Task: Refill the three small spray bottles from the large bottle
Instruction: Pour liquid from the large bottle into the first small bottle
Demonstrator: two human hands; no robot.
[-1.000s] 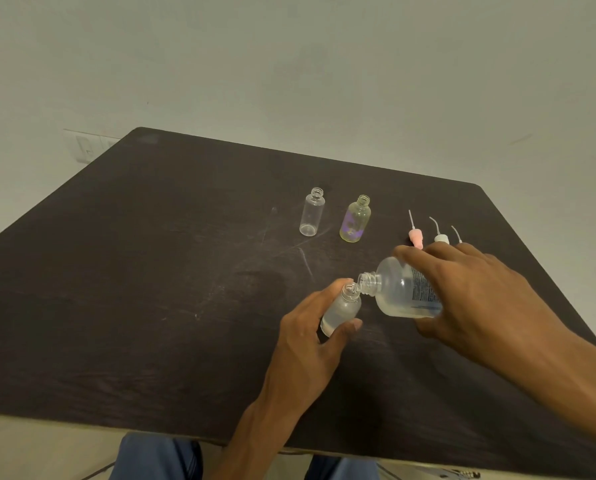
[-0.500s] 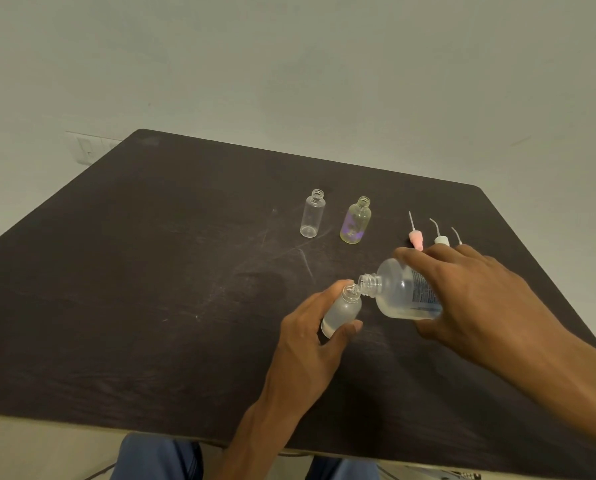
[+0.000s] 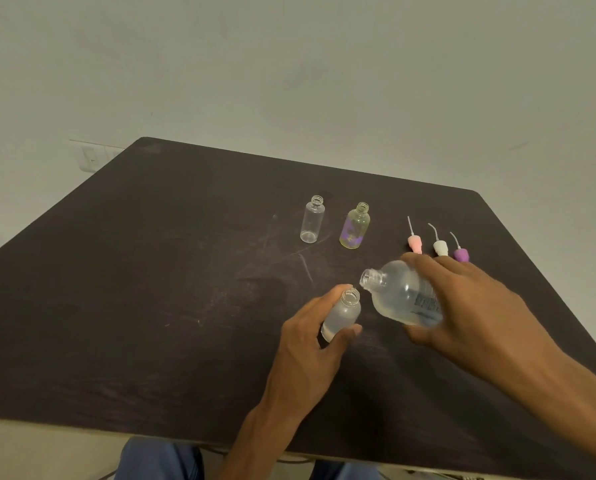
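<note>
Frosted vial (image 3: 341,315) sits pinched in the left hand (image 3: 310,344), tilted to meet the big bottle (image 3: 404,296) that the right hand (image 3: 476,310) grips tipped over it. Two vials (image 3: 312,219) wait uncapped beyond, nozzles (image 3: 440,247) parked aside.

A dark, scuffed desk (image 3: 151,289) fills most of the room in front of me, its top streaked with pale scratches. Behind it runs a plain off-white wall (image 3: 289,64), with a white switch plate (image 3: 93,157) just past the desk's far left corner. Blue trousers (image 3: 158,460) show below the near edge.
</note>
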